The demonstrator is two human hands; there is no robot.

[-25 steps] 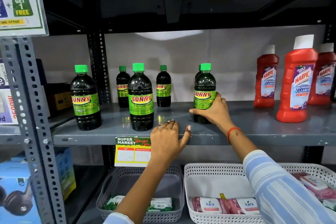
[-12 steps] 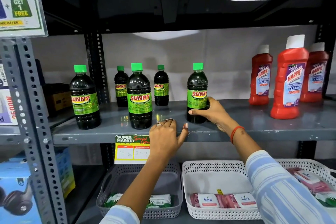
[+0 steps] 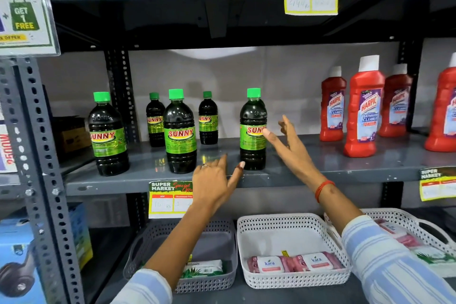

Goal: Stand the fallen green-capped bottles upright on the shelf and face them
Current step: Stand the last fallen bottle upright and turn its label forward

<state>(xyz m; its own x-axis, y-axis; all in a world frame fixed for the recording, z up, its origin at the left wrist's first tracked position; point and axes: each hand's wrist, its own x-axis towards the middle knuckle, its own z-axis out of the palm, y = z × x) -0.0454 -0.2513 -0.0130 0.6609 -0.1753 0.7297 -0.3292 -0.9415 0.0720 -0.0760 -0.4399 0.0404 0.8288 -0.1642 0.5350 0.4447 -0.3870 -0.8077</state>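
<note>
Several dark SUNNY bottles with green caps stand upright on the grey shelf [image 3: 308, 173]. Three large ones line the front: left bottle [image 3: 107, 134], middle bottle [image 3: 180, 132], right bottle [image 3: 252, 131]. Two smaller ones [image 3: 155, 119] [image 3: 208, 118] stand behind. My right hand [image 3: 287, 142] hovers open just right of the right bottle, a fingertip near its label, holding nothing. My left hand [image 3: 214, 180] rests on the shelf's front edge with fingers spread, between the middle and right bottles.
Red Harpic bottles [image 3: 364, 108] stand on the right of the same shelf. Price tags [image 3: 170, 198] hang from the shelf edges. Below sit a grey basket [image 3: 209, 276] and white baskets [image 3: 291, 276] with packets. A perforated upright [image 3: 42, 155] stands at left.
My right hand has let go of the right bottle's base and lifted up beside it, open. The bottle stays upright. My left hand remains on the shelf edge.
</note>
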